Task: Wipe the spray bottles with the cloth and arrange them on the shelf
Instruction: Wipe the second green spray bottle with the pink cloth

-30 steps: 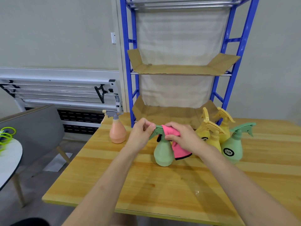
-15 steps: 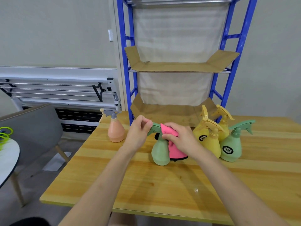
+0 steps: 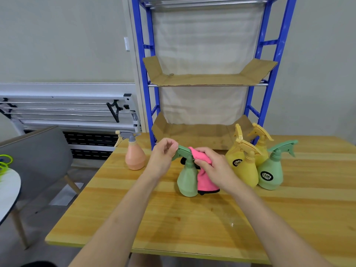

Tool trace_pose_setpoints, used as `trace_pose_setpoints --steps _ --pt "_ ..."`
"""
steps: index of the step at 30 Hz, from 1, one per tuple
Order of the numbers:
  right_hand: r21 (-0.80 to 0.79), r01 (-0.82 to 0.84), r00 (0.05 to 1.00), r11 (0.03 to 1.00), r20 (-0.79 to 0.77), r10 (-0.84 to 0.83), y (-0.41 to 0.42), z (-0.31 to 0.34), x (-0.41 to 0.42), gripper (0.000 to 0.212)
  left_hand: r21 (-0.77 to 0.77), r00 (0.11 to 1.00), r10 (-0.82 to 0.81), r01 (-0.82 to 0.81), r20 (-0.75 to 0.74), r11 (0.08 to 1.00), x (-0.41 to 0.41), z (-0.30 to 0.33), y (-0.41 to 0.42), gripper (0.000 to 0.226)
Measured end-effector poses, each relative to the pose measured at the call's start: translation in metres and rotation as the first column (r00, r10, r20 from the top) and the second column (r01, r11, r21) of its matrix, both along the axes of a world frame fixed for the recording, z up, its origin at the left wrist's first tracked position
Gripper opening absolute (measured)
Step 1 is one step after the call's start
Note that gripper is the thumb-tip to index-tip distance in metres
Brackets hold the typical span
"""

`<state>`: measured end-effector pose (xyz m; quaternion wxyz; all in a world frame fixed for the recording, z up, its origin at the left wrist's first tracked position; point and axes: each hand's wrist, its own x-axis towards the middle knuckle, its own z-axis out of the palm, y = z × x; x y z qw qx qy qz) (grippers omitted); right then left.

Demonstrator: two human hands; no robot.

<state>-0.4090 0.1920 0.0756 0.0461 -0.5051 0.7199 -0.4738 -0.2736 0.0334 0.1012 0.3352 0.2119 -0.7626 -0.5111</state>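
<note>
**Fingers Pinching Nozzle and Cloth**

Fingers of the left hand are pinching the nozzle of the green spray bottle, which is standing on the tabletop. Right hand fingers are curling round the pink cloth, pressing it against the bottle's neck. Right of them, three yellow bottles and another green bottle are standing clustered. The shelf is standing behind.

Wooden table carries 6 spray bottles.
</note>
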Motion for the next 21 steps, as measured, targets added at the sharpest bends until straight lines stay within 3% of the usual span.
trace_pose_setpoints --steps 4,9,12,16,21 --pt "-0.084 -0.028 0.973 0.996 0.224 0.046 0.011 0.001 0.004 0.031 0.009 1.000 0.000 0.000 -0.003 1.000 -0.001 0.002 0.002 0.012" --pt "-0.142 0.034 0.949 0.989 0.315 0.012 0.020 -0.001 0.002 0.023 0.034 0.995 0.092 -0.091 -0.037 0.995 -0.003 0.000 0.008 0.010" --pt "-0.164 0.059 0.934 0.985 0.359 0.003 0.019 -0.001 0.002 0.019 0.104 0.976 0.215 -0.210 -0.037 0.972 -0.004 -0.006 0.017 0.022" --pt "-0.167 0.053 0.883 0.984 0.468 0.032 0.012 0.000 0.001 0.018 0.163 0.975 0.219 -0.209 -0.043 0.964 -0.010 -0.012 0.032 0.040" --pt "-0.089 0.082 0.924 0.993 0.380 -0.042 0.006 0.004 0.005 0.013 0.127 0.975 0.222 -0.221 0.012 0.967 -0.019 -0.013 0.034 0.055"
